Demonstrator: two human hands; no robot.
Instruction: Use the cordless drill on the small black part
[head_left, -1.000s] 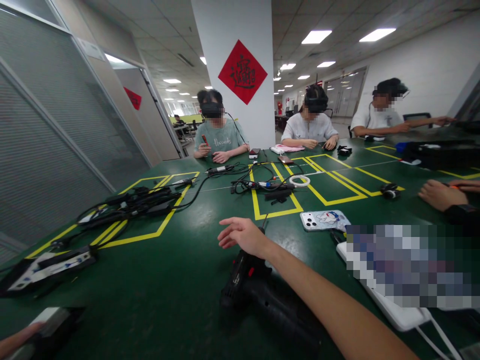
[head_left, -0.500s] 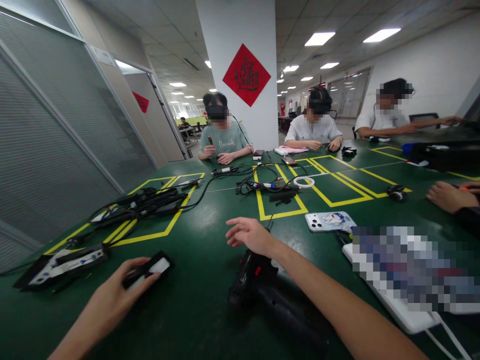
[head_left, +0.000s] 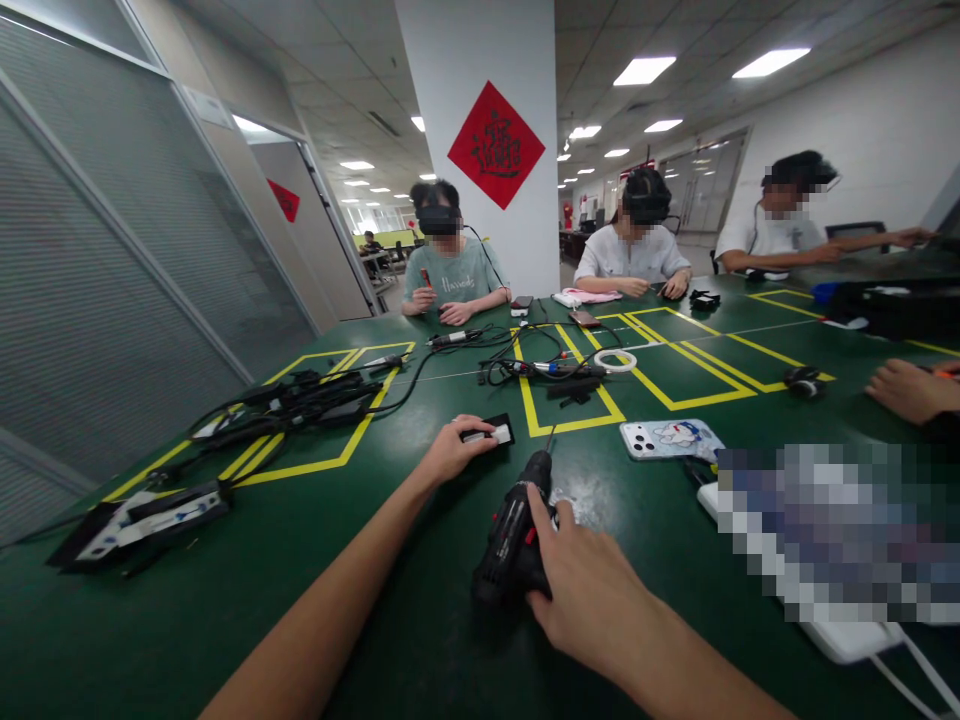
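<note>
My left hand (head_left: 448, 452) is closed on a small flat black case (head_left: 507, 428) with a white patch on it, at or just above the green table (head_left: 409, 500) near its middle. Part of the case is hidden under my fingers. A black cordless drill (head_left: 504, 545) with red switches lies on its side, its thin bit pointing away from me. My right hand (head_left: 592, 570) grips it at the handle, with the index finger stretched along the body. The handle is mostly hidden beneath that hand.
Black cables (head_left: 311, 400) lie bundled at left, beside a black-and-white device (head_left: 154, 520). More cables (head_left: 540, 370) and a white ring (head_left: 615, 361) lie ahead. At right are a phone (head_left: 671, 439) and a white board-like thing (head_left: 840, 625). Several people sit around; one's hand (head_left: 911, 390) rests at right.
My left hand has carried the black case forward and right, to just left of the drill's tip. My right hand has come down from above the drill and closed on it.
</note>
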